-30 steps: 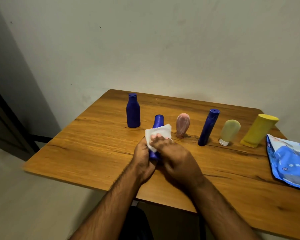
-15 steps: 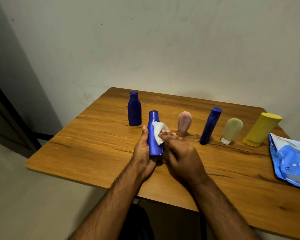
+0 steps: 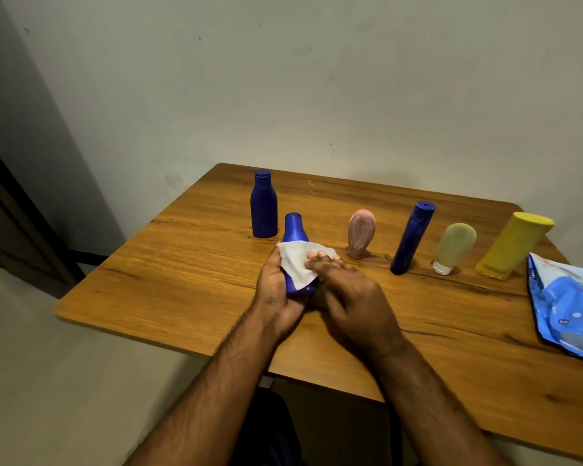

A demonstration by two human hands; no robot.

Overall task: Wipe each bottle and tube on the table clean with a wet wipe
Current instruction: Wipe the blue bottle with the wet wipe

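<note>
My left hand (image 3: 275, 290) grips the lower body of a small blue bottle (image 3: 294, 230), held upright over the wooden table (image 3: 189, 264). A white wet wipe (image 3: 298, 264) lies spread across the bottle's middle, and my right hand (image 3: 347, 290) presses it there with the fingertips. A second blue bottle (image 3: 264, 205) stands behind. Further right stand a pink tube (image 3: 360, 233), a tall blue bottle (image 3: 412, 238), a pale yellow-green tube (image 3: 454, 248) on its white cap, and a yellow tube (image 3: 515, 245).
A blue and white wet-wipe pack (image 3: 567, 304) lies at the table's right edge. A wall rises close behind the table. The floor drops away on the left, where a dark doorway (image 3: 11, 213) shows.
The wipe has spread wider over the bottle's middle and my right hand has slid across it. The bottle stays in my left hand, with the cap uncovered since a second ago.
</note>
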